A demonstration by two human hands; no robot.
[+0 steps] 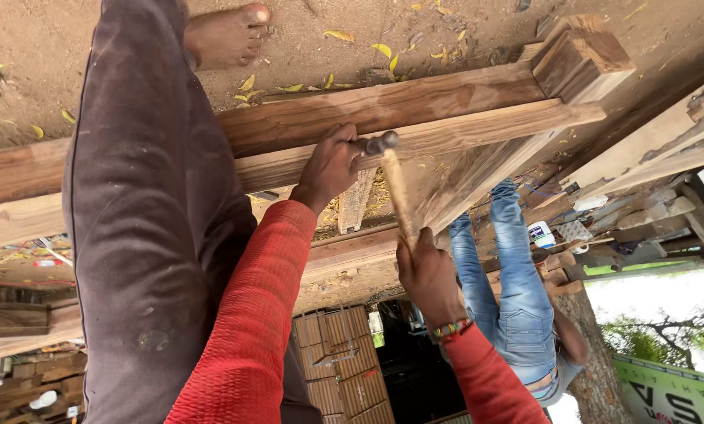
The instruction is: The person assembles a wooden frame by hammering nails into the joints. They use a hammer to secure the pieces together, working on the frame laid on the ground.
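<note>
The view is turned upside down. My right hand (426,271) grips the lower end of a hammer's wooden handle (397,192). The steel hammer head (381,143) rests against the edge of a long wooden rail (477,126) of a timber frame. My left hand (332,165) is curled on that same rail edge, right beside the hammer head. Whether its fingers pinch anything small is hidden. Both arms wear red knitted sleeves, and a beaded band circles the right wrist.
My leg in dark trousers (151,212) fills the left, with a bare foot (226,35) on the dirt ground. A wooden block (579,55) caps the frame's corner. Another person in blue jeans (517,290) stands beyond. Stacked crates (344,361) lie further back.
</note>
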